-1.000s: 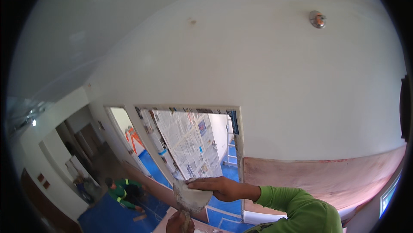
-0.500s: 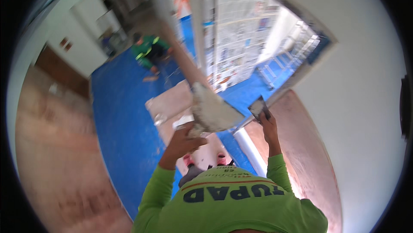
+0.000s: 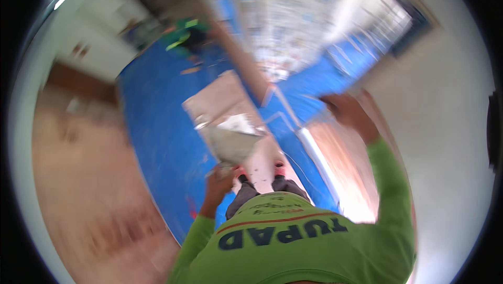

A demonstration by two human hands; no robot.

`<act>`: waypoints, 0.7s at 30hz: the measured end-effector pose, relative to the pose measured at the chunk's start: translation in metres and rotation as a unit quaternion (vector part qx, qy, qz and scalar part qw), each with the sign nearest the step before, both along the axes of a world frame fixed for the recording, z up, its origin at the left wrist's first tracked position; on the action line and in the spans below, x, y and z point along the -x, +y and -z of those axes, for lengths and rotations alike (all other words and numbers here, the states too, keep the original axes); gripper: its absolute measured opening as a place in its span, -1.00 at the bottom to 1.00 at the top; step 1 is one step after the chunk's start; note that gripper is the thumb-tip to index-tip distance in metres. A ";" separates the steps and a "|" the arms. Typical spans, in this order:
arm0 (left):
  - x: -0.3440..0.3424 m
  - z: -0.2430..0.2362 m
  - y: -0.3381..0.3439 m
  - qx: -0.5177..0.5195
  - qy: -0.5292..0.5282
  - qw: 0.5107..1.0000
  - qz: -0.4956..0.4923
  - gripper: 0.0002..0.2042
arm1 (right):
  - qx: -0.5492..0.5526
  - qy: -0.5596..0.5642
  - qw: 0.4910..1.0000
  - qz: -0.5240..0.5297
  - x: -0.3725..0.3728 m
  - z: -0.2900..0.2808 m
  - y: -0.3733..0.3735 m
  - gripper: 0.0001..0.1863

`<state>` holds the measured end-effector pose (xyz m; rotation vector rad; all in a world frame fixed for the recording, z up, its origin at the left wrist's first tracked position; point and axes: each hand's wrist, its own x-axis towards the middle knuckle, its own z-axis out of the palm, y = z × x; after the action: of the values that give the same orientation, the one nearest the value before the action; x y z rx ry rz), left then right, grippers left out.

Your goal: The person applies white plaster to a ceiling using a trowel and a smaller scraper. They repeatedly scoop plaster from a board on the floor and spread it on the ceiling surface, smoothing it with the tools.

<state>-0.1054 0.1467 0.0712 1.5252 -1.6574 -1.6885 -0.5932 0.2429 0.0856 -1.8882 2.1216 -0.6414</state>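
In my left hand (image 3: 219, 183), low in front of my body, I grip a broad, plaster-smeared trowel (image 3: 236, 145) by its handle end. Its pale grey blade points away from me, over the cardboard. My right hand (image 3: 350, 115) is raised on the right, close to the wall's corner edge, with its fingers closed. Motion smears it. The flat putty knife (image 3: 313, 97) in it shows only as a thin blurred streak beyond the fingertips.
Blue sheeting (image 3: 157, 126) covers much of the floor, with a cardboard strip (image 3: 215, 95) under my feet. A white wall (image 3: 445, 126) rises at my right. Newspaper-covered panels (image 3: 293, 22) and a ladder (image 3: 356, 53) are beyond. A person in green (image 3: 183, 37) crouches at far left.
My right hand has swung up and outward toward the wall edge with the putty knife. My left hand has lowered the trowel toward me. The view has shifted slightly.
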 end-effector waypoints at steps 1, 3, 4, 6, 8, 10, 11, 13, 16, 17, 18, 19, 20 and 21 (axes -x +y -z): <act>0.003 -0.001 -0.008 -0.023 0.018 0.999 -0.022 -0.79 | 0.012 0.038 0.999 -0.035 0.012 -0.011 -0.011 -0.69; 0.011 -0.006 -0.018 -0.012 0.063 0.996 -0.057 -0.83 | 0.024 0.062 0.994 -0.084 0.030 -0.026 -0.020 -0.70; 0.017 -0.007 -0.020 -0.009 0.060 0.993 -0.097 -0.83 | -0.017 0.065 0.995 -0.076 0.038 -0.029 -0.021 -0.70; 0.027 -0.007 -0.018 -0.026 0.063 0.994 -0.089 -0.82 | -0.033 0.070 0.994 -0.075 0.052 -0.031 -0.021 -0.70; 0.034 -0.002 -0.010 -0.038 0.057 0.990 -0.122 -0.80 | -0.014 0.079 0.993 -0.081 0.059 -0.027 -0.021 -0.69; 0.035 0.005 0.005 -0.056 0.027 0.990 -0.129 -0.73 | -0.053 0.042 0.995 -0.073 0.059 -0.025 -0.020 -0.68; 0.038 0.007 0.010 -0.066 0.019 0.992 -0.107 -0.75 | -0.068 0.068 0.994 -0.058 0.060 -0.025 -0.021 -0.70; 0.041 0.014 0.026 -0.084 0.038 0.992 -0.091 -0.77 | 0.000 0.082 0.995 -0.065 0.055 -0.028 -0.018 -0.71; 0.048 0.016 0.041 -0.116 0.017 0.991 -0.068 -0.76 | 0.027 0.073 0.994 -0.083 0.048 -0.038 -0.017 -0.69; 0.049 0.015 0.046 -0.136 0.009 0.989 -0.064 -0.76 | 0.022 0.074 0.994 -0.083 0.045 -0.041 -0.016 -0.68; 0.051 0.014 0.049 -0.131 0.008 0.988 -0.076 -0.76 | 0.019 0.080 0.992 -0.091 0.044 -0.044 -0.016 -0.67; 0.052 0.013 0.052 -0.141 0.010 0.986 -0.085 -0.76 | 0.021 0.069 0.994 -0.083 0.043 -0.047 -0.017 -0.66; 0.053 0.012 0.055 -0.157 0.009 0.983 -0.098 -0.76 | 0.029 0.062 0.994 -0.085 0.042 -0.048 -0.017 -0.65; 0.053 0.012 0.056 -0.150 0.015 0.983 -0.100 -0.76 | 0.046 0.057 0.994 -0.084 0.041 -0.050 -0.018 -0.63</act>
<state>-0.1581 0.2032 0.0596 1.7250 -1.2265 -1.9022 -0.6341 0.2251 0.1352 -2.1755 2.0006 -0.6180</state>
